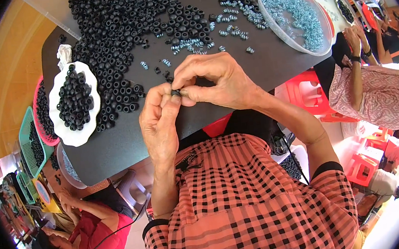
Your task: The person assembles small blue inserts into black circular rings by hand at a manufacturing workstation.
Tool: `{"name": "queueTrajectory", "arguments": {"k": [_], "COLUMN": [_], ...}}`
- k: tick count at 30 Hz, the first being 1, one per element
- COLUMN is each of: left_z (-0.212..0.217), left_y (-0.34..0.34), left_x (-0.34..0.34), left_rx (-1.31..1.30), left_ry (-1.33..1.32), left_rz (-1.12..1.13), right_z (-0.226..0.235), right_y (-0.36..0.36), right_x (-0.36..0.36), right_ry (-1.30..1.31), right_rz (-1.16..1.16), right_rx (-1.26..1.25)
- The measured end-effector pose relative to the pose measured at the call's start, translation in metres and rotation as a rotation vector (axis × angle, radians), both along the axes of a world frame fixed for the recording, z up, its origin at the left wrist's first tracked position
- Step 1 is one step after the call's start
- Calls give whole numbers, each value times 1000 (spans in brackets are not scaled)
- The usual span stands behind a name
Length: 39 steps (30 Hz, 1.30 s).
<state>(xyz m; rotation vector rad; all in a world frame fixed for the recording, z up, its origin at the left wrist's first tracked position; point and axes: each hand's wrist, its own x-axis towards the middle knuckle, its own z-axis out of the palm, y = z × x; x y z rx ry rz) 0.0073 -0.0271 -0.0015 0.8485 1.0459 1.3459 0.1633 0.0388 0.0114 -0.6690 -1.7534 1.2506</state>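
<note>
Between my fingertips, just over the table's near edge, is a small black ring-shaped plastic piece [175,92]. My left hand [159,123] pinches it from below with thumb and fingers. From the right, the thumb and forefinger of my right hand [221,80] close on the same piece; the fingers hide whether anything else is in it. Right beyond my hands lie a few loose black pieces and small metal coil springs [166,62]. A large heap of similar black pieces [109,37] spreads over the far left of the table.
A white scalloped plate [94,116] of black pieces stands on the left, and a clear round tub [265,10] of springs at the back right. The dark table [111,157] has its near edge by my body. Co-workers sit on both sides, near red stools [304,93].
</note>
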Motion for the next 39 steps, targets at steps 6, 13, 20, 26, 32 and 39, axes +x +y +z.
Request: {"name": "queueTrajectory", "arguments": {"k": [6, 13, 20, 26, 32, 39], "left_z": [1, 0, -2, 0, 0, 1], "left_y": [1, 3, 2, 0, 0, 1], "left_x": [3, 5, 3, 9, 12, 11], "left_rx": [3, 45, 46, 38, 67, 34], "left_ry": [-14, -82, -72, 104, 114, 130], "left_rz": [22, -7, -16, -8, -4, 16], "right_z": [-11, -8, -13, -11, -14, -13], "right_y": [0, -2, -5, -5, -4, -5], "right_x": [9, 10, 11, 14, 13, 13], "right_ry": [-52, -54, 50, 39, 136, 96], "right_rz": [20, -17, -28, 18, 58, 14], "right_rx": [-14, -60, -143, -241, -283, -230]}}
